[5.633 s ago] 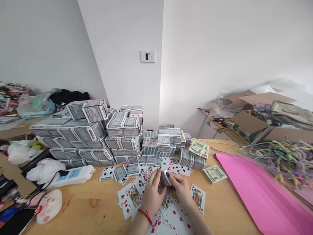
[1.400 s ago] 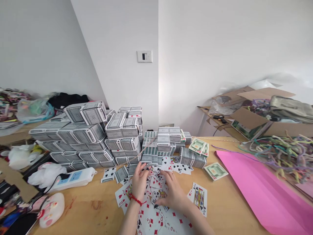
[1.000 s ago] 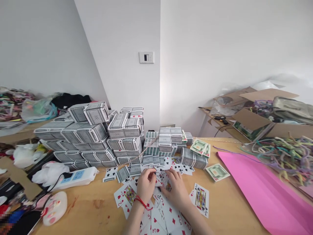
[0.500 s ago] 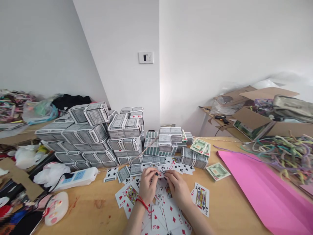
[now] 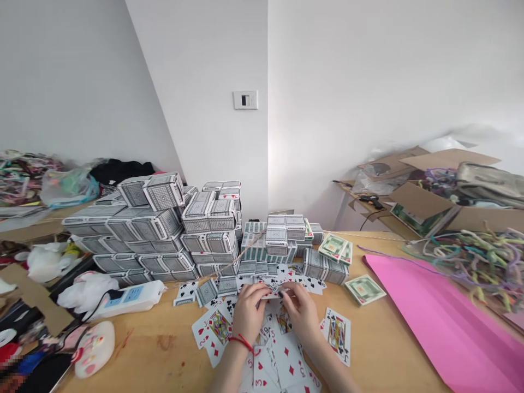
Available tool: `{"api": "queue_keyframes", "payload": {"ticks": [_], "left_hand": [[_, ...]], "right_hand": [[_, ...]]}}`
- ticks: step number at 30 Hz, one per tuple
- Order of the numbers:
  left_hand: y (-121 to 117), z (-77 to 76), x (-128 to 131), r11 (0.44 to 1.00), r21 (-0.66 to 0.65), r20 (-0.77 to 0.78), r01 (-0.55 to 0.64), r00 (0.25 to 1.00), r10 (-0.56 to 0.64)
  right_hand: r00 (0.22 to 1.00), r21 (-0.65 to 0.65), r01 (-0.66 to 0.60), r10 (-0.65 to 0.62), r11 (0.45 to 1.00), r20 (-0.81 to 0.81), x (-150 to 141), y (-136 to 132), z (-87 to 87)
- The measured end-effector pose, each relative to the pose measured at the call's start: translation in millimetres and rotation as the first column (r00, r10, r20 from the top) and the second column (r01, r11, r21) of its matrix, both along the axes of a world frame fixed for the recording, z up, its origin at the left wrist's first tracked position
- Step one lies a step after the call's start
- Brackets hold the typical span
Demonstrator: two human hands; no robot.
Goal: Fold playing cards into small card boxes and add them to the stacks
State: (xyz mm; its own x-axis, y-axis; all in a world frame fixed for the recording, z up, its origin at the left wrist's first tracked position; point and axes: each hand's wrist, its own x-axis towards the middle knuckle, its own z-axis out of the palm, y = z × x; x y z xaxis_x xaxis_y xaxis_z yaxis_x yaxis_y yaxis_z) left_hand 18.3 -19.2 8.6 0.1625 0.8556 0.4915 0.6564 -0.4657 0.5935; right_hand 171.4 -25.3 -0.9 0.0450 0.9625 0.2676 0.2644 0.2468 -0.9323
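Observation:
Both of my hands are over the middle of the loose playing cards, gripping the two ends of a playing card [image 5: 272, 295] that looks slightly bent. My left hand [image 5: 249, 310], with a red string bracelet at the wrist, pinches its left end. My right hand [image 5: 302, 312] pinches the right end, its thumb showing dark nail polish. Fingers cover much of the card, so its exact fold is hidden. Face-up playing cards [image 5: 289, 357] lie spread beneath my wrists. A jack of clubs [image 5: 337, 334] lies to the right. Small folded card pieces [image 5: 257, 268] sit just beyond my fingers.
Blocks built from folded cards [image 5: 143, 224] stand stacked at the back left. Green-backed card decks [image 5: 365, 289] lie to the right, beside a pink sheet [image 5: 442, 322]. A white power strip [image 5: 127, 299] is at left; tangled fuzzy stems [image 5: 483, 267] and a cardboard box [image 5: 470, 221] stand far right.
Earlier my hands held a small grey-backed folded piece. Later they were spread, holding none, over the loose cards. They have since closed on a card, whose front edge now tips up.

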Motion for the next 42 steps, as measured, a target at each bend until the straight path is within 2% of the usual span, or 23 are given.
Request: {"api": "queue_keyframes", "payload": {"ticks": [2, 4, 7, 12, 18, 22, 25, 30, 34, 37, 42], "left_hand": [[-1, 1.4, 0, 1.0, 0.011, -0.022, 0.007, 1.0, -0.006], [-2, 1.9, 1, 1.0, 0.008, -0.044, 0.016, 0.999, -0.015], [-3, 1.1, 2, 1.0, -0.014, -0.057, 0.012, 0.998, -0.013], [-3, -1.5, 1, 1.0, -0.014, -0.06, -0.009, 0.998, 0.008], [-2, -2.4, 1, 1.0, 0.02, -0.059, -0.006, 0.998, 0.007], [2, -5.4, 1, 0.999, -0.028, 0.006, -0.022, 1.0, 0.022], [4, -9.1, -1, 0.994, -0.092, 0.025, -0.053, 0.998, 0.056], [4, -12.6, -2, 0.976, -0.2, -0.072, -0.092, 0.994, 0.079], [3, -11.7, -2, 0.974, -0.164, -0.102, -0.159, 0.984, 0.143], [4, -10.8, -3, 0.979, -0.122, -0.115, -0.166, 0.982, 0.152], [4, -12.1, -2, 0.981, -0.109, -0.167, -0.158, 0.976, 0.139]], "right_hand": [[0.993, -0.084, 0.039, -0.048, 0.996, -0.107, 1, 2, -2.3], [0.979, -0.144, 0.022, -0.05, 0.989, -0.197, 1, 3, -4.5], [0.963, -0.133, -0.04, 0.002, 0.99, -0.268, 2, 5, -5.7], [0.966, -0.027, -0.079, 0.07, 0.997, -0.248, 2, 4, -3.1], [0.949, 0.008, -0.181, 0.176, 0.984, -0.261, 1, 2, -2.6], [0.958, 0.054, -0.222, 0.228, 0.974, -0.175, 0, -1, -3.8], [0.952, 0.077, -0.241, 0.251, 0.967, -0.172, -2, -3, -3.5], [0.942, 0.073, -0.25, 0.26, 0.965, -0.21, -3, -5, -2.0], [0.942, 0.051, -0.195, 0.202, 0.979, -0.27, -3, -4, -2.4], [0.94, 0.039, -0.153, 0.157, 0.987, -0.302, -2, -2, -3.8], [0.936, 0.09, -0.149, 0.17, 0.985, -0.308, -2, 0, -9.2]]}}
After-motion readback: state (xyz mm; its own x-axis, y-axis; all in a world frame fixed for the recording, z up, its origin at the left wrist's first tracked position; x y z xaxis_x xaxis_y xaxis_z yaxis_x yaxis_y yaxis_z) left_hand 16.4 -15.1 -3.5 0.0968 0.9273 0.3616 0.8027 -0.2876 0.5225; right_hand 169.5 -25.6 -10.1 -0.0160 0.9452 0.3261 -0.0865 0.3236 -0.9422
